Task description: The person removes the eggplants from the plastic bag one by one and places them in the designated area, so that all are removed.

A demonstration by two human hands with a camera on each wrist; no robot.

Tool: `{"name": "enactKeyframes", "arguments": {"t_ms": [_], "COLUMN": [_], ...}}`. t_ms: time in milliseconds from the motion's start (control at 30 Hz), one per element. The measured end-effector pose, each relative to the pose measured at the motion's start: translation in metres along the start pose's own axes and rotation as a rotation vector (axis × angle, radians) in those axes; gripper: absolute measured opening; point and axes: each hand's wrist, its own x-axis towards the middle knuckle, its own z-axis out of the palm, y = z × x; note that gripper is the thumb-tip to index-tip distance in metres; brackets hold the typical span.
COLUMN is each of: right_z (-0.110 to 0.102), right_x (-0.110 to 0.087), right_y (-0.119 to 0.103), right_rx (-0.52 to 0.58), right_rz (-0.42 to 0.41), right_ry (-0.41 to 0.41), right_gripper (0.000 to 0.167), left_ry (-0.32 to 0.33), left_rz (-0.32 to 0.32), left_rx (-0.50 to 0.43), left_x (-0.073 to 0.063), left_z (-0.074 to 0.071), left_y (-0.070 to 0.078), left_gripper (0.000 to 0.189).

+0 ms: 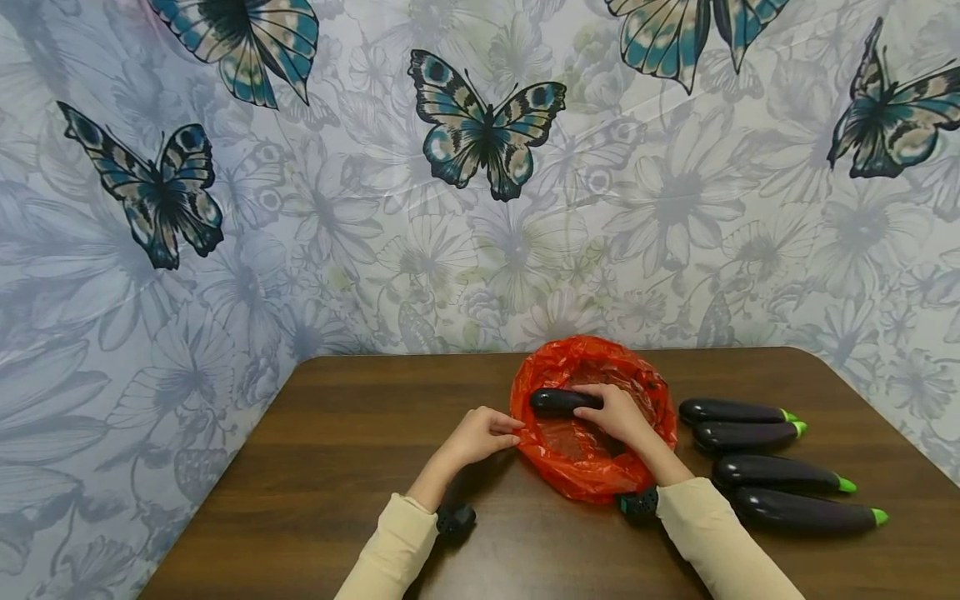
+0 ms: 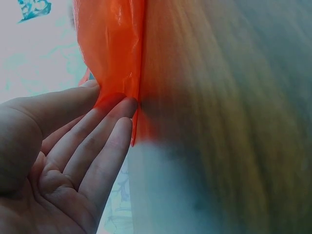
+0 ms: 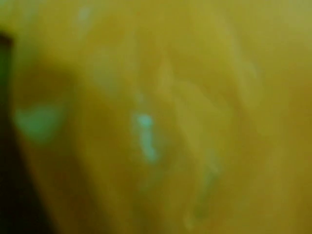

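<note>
A red plastic bag (image 1: 592, 479) stands open-mouthed on the table. Over its opening, my right hand (image 1: 618, 417) grips a dark eggplant (image 1: 555, 401) by one end, the eggplant lying roughly level. My left hand (image 1: 480, 435) is at the bag's left rim. Up close in the left wrist view, the thumb and fingers of that left hand (image 2: 73, 146) pinch the edge of the thin red plastic (image 2: 114, 44), with some fingertips showing through it. Blurred orange-yellow plastic (image 3: 170, 122) fills the right wrist view, hiding the right hand there.
Several more eggplants with green stem ends lie right of the bag, including a front one (image 1: 806, 511) and a rear one (image 1: 731, 411). The brown wooden table (image 1: 360, 433) meets a butterfly-patterned wall covering (image 1: 360, 275) behind.
</note>
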Motion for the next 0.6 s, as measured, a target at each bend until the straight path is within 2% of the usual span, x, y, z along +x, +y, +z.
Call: {"name": "enactKeyframes", "arguments": {"t_ms": [167,600], "right_z": [0.0003,-0.0071], "right_x": [-0.0027,-0.0021], "right_y": [0.0038,-0.0006], "right_rx": [0.008,0.038], "right_rz": [0.021,-0.027], "right_ry": [0.009,0.047], "right_gripper": [0.038,0.037], "left_ry": [-0.003,-0.001], "left_rz": [-0.007,0.005], "left_rx": [-0.007,0.013], "left_x": [0.0010,0.0014], "left_z": [0.0030,-0.0009], "left_y": [-0.0005,-0.0013], "left_gripper": [0.022,0.023]}}
